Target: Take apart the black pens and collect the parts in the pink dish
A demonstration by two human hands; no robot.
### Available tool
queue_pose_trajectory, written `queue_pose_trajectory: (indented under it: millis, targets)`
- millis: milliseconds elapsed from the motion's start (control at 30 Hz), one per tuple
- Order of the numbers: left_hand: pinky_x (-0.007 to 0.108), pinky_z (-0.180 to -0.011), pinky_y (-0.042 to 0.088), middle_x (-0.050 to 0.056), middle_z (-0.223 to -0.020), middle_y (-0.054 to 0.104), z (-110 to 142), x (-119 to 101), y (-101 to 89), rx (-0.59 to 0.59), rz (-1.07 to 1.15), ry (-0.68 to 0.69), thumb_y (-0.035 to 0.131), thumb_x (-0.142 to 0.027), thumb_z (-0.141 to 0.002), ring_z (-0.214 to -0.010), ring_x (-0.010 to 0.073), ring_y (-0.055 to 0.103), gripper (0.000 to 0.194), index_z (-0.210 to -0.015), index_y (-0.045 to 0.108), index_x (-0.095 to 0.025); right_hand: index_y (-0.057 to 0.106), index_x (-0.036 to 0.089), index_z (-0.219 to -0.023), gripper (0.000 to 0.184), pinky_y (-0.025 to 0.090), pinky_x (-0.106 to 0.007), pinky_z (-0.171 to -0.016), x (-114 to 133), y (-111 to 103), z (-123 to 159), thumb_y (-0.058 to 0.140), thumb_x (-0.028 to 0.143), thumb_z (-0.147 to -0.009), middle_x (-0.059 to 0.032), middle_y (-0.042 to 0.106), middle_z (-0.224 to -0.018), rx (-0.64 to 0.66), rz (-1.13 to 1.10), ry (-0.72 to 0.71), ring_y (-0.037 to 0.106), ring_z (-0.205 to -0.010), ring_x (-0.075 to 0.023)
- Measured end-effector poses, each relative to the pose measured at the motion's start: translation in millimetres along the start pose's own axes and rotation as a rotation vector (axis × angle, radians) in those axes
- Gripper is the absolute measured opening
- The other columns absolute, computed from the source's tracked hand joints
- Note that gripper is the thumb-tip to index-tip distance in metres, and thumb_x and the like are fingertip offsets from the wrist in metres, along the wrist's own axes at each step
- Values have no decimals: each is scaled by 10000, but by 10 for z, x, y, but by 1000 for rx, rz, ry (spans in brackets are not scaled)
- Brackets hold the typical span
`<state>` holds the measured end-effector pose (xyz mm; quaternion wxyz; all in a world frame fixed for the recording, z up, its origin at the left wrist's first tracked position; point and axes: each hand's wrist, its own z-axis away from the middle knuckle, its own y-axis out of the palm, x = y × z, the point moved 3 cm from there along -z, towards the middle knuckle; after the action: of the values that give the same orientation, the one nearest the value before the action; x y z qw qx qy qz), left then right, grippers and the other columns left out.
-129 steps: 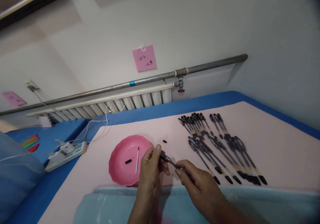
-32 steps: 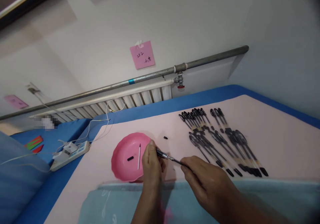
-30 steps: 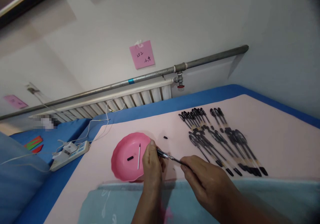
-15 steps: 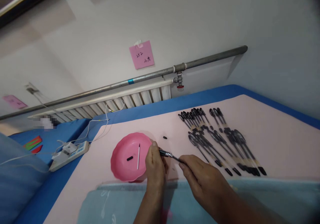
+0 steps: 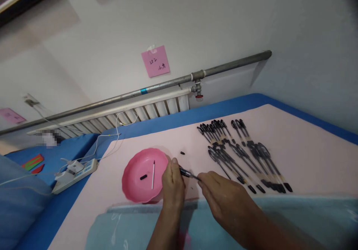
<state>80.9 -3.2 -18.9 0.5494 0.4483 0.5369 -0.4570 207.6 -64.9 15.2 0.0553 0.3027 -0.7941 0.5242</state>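
A black-and-clear pen (image 5: 185, 172) spans the gap between my two hands. My left hand (image 5: 173, 184) is closed around its black end. My right hand (image 5: 223, 198) pinches the thin end between thumb and fingers; its tip is hidden. Just left of my left hand stands a pink bowl with a wavy rim (image 5: 125, 175). Inside lie a black cap (image 5: 143, 177) and a slim white stick with a dark tip (image 5: 153, 176). A small black piece (image 5: 182, 153) lies on the table beyond my hands. To the right, capped black pens (image 5: 223, 162) are laid out in two rows.
A pale pink sheet (image 5: 112, 183) covers the blue table. Light blue cloth (image 5: 134, 224) lies along the near edge. At the left are a power strip (image 5: 75, 175) with white cables and red and green pieces (image 5: 33, 162). A radiator (image 5: 151, 110) and pipe run along the wall.
The view has shifted slightly, so everything sits a little further left. Both hands keep their hold on the pen, with hardly any movement between them.
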Motion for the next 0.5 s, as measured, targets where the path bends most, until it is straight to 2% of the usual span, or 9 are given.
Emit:
queue_pose_trajectory:
  millis: [133,300,500]
  targets:
    - [234,-410,272,-62,-458,372,30,-42,27,95,-60,8,453,-576,-784,-395,98,319,416,-592,456,-207,512,201,-780,223,401,-261,-552,11,-16,-7,335,107,-877,-31,578,-714,-13,-2,-6,551,-606,-152]
    - [228,-430,287,-71,-462,346,48,-101,20,115,-64,15,420,-567,-805,-407,93,310,418,-595,436,-206,515,213,-928,202,449,-278,-639,2,1,11,330,138,-896,-36,617,-803,-18,-142,54,603,-724,-168]
    - [216,-423,283,-74,-464,334,60,-111,29,117,3,-7,439,-574,-793,-411,86,311,422,-591,425,-204,521,221,-947,194,464,-275,-629,14,-19,12,347,152,-896,-36,636,-816,-23,-174,79,616,-734,-173]
